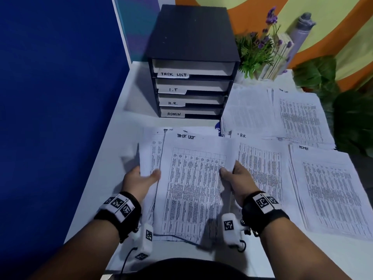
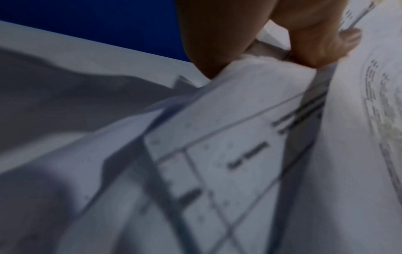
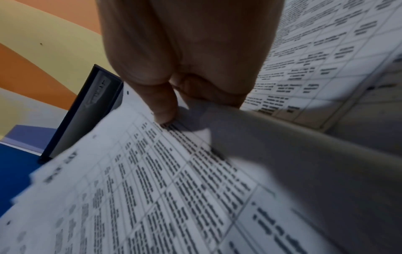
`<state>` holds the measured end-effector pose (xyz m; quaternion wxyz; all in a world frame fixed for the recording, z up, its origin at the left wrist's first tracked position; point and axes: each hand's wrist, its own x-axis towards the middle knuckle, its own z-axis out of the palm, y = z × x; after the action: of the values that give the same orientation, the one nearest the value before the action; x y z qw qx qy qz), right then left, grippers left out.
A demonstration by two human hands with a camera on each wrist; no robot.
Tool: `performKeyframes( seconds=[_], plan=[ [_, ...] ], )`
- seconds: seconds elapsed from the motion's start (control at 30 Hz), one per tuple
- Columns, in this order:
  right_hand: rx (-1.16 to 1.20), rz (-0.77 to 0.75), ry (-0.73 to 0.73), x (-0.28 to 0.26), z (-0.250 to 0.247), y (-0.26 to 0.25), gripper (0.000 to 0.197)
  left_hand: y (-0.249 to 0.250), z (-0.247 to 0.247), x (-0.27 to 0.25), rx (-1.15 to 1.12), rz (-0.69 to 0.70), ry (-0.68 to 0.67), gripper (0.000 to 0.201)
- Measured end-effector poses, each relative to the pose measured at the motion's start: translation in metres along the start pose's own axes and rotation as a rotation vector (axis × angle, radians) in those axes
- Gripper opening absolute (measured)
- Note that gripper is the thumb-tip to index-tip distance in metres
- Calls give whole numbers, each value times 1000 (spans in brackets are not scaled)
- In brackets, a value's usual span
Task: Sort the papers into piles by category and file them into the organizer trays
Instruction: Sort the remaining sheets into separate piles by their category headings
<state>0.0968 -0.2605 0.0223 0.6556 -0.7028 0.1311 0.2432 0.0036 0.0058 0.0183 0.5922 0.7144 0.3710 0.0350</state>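
Observation:
A stack of printed sheets headed TASK LIST is lifted slightly off the white desk in front of me. My left hand grips its left edge, thumb on top, fingers underneath; in the left wrist view my left hand pinches the stack. My right hand grips the right edge the same way, and the right wrist view shows my right hand with its thumb pressed on the stack. The black organizer stands behind, trays labelled TASK LIST, I.T, H.R. and ADMIN.
Right of the held stack lie an H.R. pile, an ADMIN pile and two more piles behind them. A potted plant and a grey bottle stand at the back right. A blue wall borders the desk's left.

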Motion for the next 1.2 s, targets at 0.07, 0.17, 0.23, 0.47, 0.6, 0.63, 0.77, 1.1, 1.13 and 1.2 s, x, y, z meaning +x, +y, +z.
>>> performKeyframes(
  seconds=[0.07, 0.17, 0.23, 0.47, 0.6, 0.63, 0.77, 1.1, 1.13, 1.2],
  plan=[
    [53, 42, 22, -2, 0, 4, 17, 1, 3, -1, -32, 5, -5, 10],
    [111, 47, 4, -5, -5, 7, 18, -2, 2, 4, 11, -14, -7, 19],
    [118, -7, -71, -8, -7, 6, 22, -4, 4, 3, -23, -62, -80, 25],
    [-52, 33, -38, -7, -6, 10, 23, -4, 8, 7, 403, 84, -100, 22],
    [-282, -10, -42, -7, -1, 17, 21, -24, -4, 15, 785, 3, 20, 66],
    [-344, -3, -17, -7, 2, 19, 24, -28, -5, 15, 796, -12, 2, 74],
    [-427, 14, 41, -9, 13, 28, 28, -38, -10, 19, 764, 7, 0, 75],
    [-191, 46, 3, -12, 10, 16, 13, -20, -8, -2, 323, 84, 47, 24],
    [-113, 56, 2, -12, 7, 14, 17, -17, -9, -4, 248, 80, 38, 24],
    [-6, 51, 7, -13, 4, 10, 24, -13, -11, -4, 103, 51, 5, 26]
  ],
)
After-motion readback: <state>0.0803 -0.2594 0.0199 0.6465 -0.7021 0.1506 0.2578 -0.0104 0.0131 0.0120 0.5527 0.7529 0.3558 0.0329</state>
